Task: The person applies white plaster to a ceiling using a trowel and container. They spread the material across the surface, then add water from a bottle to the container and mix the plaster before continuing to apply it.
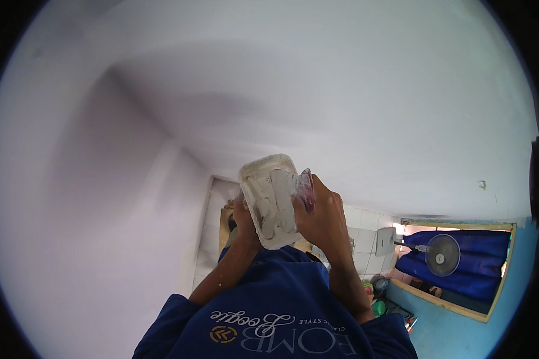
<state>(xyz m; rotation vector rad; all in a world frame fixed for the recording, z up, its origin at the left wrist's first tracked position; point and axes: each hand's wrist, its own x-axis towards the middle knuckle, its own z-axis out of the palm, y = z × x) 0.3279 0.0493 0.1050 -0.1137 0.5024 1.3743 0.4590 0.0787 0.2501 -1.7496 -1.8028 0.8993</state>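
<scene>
Holding a white plastic tray (268, 200) up in front of you, both hands on it. The tray is smeared with white paste, putty or plaster by the look of it, with streaks across its inner face. It sits tilted, top edge near the middle of the view, lower end down toward your chest.

Your right hand (323, 218) is clenched on the tray's right edge, fingers wrapped over the rim. A bit of clear plastic film (306, 185) is caught under those fingers at the upper right corner.

Your left hand (244, 222) is mostly hidden behind the tray. It touches the left lower side; it seems to support or grip it there, but I cannot tell the exact finger hold.

Both forearms come up from the lower edge, out of a blue shirt (269, 311) with short sleeves.

Background: pale wall and ceiling (341, 90) fill most of the view. White tiled wall (365, 236) sits just behind your right hand. A wall fan (442, 254) hangs at the right, in front of a blue curtain (473, 263) set in a wooden-framed opening. Light blue wall (461, 335) below it. Small green items (377, 306) near your right elbow, too small to identify.
</scene>
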